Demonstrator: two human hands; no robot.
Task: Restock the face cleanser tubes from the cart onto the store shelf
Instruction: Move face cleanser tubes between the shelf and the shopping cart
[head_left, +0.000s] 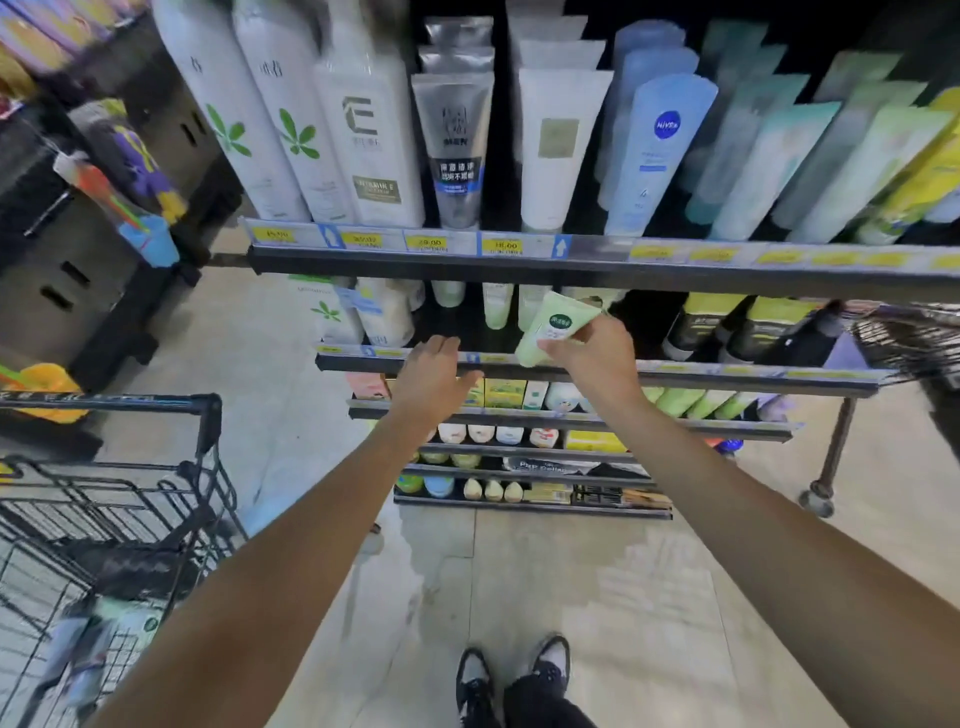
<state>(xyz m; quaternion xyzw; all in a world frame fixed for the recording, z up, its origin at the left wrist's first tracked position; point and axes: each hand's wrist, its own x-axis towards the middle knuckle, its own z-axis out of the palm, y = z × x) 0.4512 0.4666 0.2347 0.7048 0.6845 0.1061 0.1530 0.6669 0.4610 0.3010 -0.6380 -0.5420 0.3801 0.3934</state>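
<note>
Store shelf (597, 270) with rows of tall tubes fills the background, above a pale tiled floor (597, 597). Left of the shelf stands a black wire cart (156, 499). At the second tier of the shelf, the right hand (592, 353) pinches a light green cleanser tube (550, 327), tilted, in its grip. The left hand (434, 379), fingers relaxed and holding nothing, reaches beside it near the tier edge.

Black wire shopping cart (104, 499) sits left of the black multi-tier store shelf (571, 267). Pale green face cleanser tube (550, 327) is at second tier's front edge, tilted; standing tall white tubes (561, 150) fill tier above.
</note>
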